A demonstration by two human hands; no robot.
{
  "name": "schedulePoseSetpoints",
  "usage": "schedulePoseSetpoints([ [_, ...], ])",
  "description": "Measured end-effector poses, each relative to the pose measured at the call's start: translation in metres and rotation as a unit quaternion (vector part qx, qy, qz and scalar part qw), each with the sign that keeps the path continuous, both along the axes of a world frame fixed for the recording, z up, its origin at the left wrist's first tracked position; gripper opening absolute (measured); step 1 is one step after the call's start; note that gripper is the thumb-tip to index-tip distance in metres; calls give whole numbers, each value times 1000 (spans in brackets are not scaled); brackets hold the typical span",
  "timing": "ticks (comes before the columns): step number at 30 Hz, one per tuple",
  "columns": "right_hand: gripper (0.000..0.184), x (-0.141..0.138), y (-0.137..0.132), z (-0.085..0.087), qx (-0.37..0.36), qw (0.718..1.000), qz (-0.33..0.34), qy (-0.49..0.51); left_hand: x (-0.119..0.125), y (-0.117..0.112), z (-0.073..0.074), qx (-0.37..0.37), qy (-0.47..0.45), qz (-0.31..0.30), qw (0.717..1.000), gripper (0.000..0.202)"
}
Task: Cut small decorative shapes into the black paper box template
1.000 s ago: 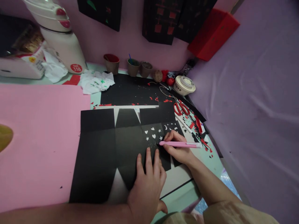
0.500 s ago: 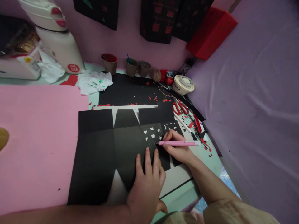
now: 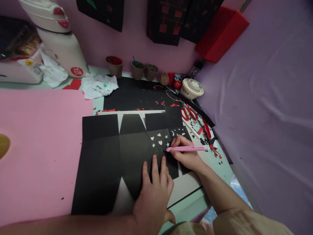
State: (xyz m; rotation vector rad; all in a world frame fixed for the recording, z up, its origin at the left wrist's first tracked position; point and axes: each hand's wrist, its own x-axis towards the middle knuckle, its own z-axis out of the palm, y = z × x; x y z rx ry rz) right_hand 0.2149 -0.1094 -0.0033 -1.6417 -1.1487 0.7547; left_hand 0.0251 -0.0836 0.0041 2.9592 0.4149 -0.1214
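Note:
A large black paper sheet (image 3: 107, 163) with fold lines lies flat on the table. Small white star, heart and moon cut-outs show in one of its panels (image 3: 160, 138). My left hand (image 3: 154, 189) presses flat on the sheet, fingers stretched out just below the cut-outs. My right hand (image 3: 187, 156) grips a pink craft knife (image 3: 188, 148), whose tip touches the paper beside the lowest stars.
A pink sheet (image 3: 36, 143) covers the table's left. Red scissors (image 3: 189, 113) and paper scraps lie right of the black sheet. Three small cups (image 3: 138, 69), a twine ball (image 3: 164, 78) and a white lidded tub (image 3: 192, 88) stand along the pink wall. A white appliance (image 3: 58, 36) stands at back left. Purple fabric (image 3: 264, 98) rises on the right.
The pink knife and my right hand have shifted very slightly upward on the paper. My left hand stays pressed in place.

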Motion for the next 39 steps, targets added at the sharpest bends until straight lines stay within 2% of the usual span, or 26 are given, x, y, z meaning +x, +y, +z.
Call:
schedulePoseSetpoints([
  [15, 22, 1, 0, 1, -8, 1000, -18, -19, 0, -1, 0, -8, -1, -1, 1000, 100],
  [39, 22, -1, 1, 2, 1, 1000, -7, -3, 0, 2, 1, -13, 10, -6, 1000, 102],
])
